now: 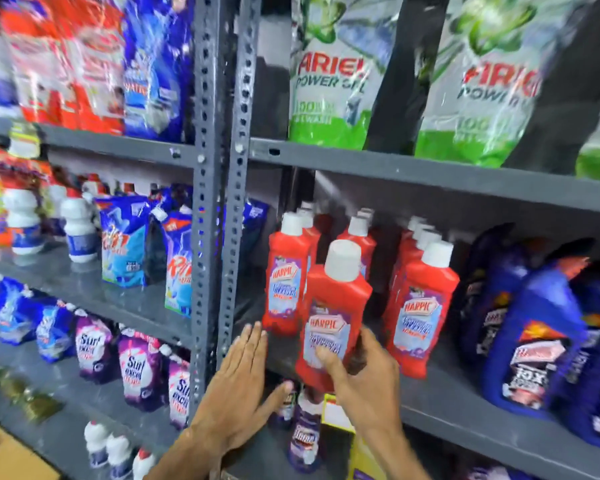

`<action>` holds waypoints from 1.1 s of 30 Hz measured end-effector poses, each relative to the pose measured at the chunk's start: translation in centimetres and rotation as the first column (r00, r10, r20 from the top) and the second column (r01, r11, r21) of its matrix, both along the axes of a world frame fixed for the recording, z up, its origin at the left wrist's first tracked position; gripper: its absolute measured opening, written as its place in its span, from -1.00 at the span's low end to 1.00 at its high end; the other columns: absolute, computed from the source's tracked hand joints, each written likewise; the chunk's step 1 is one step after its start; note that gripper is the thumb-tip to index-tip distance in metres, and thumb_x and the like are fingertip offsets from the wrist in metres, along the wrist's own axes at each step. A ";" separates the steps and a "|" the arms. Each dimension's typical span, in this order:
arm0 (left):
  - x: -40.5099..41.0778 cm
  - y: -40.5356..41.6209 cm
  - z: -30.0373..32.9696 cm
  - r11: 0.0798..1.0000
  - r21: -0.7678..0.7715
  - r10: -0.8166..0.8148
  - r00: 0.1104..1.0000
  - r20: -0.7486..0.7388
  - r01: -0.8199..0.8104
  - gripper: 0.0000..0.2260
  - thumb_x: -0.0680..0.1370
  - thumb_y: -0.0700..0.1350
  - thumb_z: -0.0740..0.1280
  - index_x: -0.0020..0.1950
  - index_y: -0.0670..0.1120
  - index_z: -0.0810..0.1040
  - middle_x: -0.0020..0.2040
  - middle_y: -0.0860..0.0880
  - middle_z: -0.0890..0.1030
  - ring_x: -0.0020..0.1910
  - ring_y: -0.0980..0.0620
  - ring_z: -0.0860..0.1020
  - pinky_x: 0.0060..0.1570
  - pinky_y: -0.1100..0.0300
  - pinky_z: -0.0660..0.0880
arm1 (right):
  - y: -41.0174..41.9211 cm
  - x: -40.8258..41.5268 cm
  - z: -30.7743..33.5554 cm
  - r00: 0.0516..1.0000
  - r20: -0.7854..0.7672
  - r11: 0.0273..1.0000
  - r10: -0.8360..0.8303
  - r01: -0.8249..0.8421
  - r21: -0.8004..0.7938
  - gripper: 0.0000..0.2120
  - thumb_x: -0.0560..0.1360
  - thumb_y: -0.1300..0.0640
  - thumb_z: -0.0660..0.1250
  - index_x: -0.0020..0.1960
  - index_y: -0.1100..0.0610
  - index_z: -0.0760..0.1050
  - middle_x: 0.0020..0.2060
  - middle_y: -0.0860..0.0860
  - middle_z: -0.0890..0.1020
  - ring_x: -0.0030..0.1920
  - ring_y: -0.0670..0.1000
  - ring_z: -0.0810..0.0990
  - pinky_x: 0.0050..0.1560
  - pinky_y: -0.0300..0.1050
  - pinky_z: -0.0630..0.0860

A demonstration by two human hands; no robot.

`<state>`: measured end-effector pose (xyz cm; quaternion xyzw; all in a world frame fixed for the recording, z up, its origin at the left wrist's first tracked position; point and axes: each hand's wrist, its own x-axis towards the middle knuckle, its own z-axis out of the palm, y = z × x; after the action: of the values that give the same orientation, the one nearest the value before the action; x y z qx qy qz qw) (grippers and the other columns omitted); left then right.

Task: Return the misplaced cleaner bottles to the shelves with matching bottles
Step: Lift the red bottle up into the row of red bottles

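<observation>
Starting at the left edge of the frame, grey metal shelves (pixel 118 147) carry blurred red and blue packs (pixel 94 64) on the top level, white bottles (pixel 80 230) and blue Rin pouches (pixel 123 244) on the middle level, and purple Surf Excel pouches (pixel 139 368) lower down. A perforated upright post (pixel 205 202) divides this bay from the next, near the frame's centre.

Just right of the post, in the lower middle of the frame, the left hand (pixel 239 386) is flat and spread, fingers straight and close together, palm toward the shelf edge; it grasps nothing, and its fingertips reach the lower corner of the leftmost standing Harpic bottles (pixel 286 282).

Right of it, the right hand (pixel 364 372) grips a red Harpic bottle (pixel 333 306) by its lower half, thumb across the label and fingers wrapped behind. This bottle, white cap up and slightly tilted, sits at the front edge of the middle shelf (pixel 447 396), between two rows of identical red bottles; whether its base rests on the shelf cannot be told, since the hand hides it.

Above, in the upper right, green Ariel pouches (pixel 333 74) stand on the higher shelf. At the far right of the middle shelf stand blue bottles (pixel 534 334) with dark labels. Below the shelf, a purple bottle (pixel 305 434) shows between the two forearms.
</observation>
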<state>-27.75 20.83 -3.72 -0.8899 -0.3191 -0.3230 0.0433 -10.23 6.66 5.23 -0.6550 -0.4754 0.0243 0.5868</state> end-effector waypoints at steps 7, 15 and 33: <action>2.0 1.7 1.0 0.984 -0.059 0.151 0.967 -0.204 -0.166 -0.14 0.65 0.43 0.03 0.46 -0.34 0.48 0.45 -0.28 0.53 0.46 -0.21 0.50 0.54 0.11 -0.10 | 5.0 4.3 1.4 0.998 -0.032 0.998 -0.045 0.043 -0.041 -0.43 0.28 -0.25 0.50 0.24 -0.06 0.61 0.02 -0.19 0.77 0.03 -0.18 0.74 0.14 0.07 0.70; 2.9 2.5 -0.3 0.967 -0.063 0.226 0.948 -0.224 -0.246 -0.13 0.64 0.45 0.05 0.41 -0.33 0.54 0.35 -0.29 0.62 0.34 -0.23 0.61 0.50 0.08 -0.09 | 7.3 6.6 0.3 0.998 -0.023 0.991 -0.062 0.059 -0.117 -0.48 0.39 -0.10 0.61 0.29 -0.02 0.60 0.08 -0.15 0.76 0.06 -0.16 0.74 0.16 0.04 0.70; 2.9 2.6 -0.7 0.974 -0.028 0.216 0.960 -0.176 -0.224 -0.12 0.64 0.46 0.03 0.53 -0.31 0.41 0.49 -0.27 0.50 0.49 -0.23 0.46 0.51 0.00 0.09 | 7.3 8.1 -3.2 0.993 -0.110 0.967 0.039 -0.066 -0.246 -0.43 0.34 0.10 0.68 0.29 -0.01 0.58 0.11 -0.16 0.72 0.10 -0.21 0.70 0.20 -0.20 0.62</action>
<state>-24.81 23.43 -4.45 -0.8741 -0.4188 -0.2308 0.0853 -2.08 13.97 2.06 -0.7087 -0.4544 0.1337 0.5229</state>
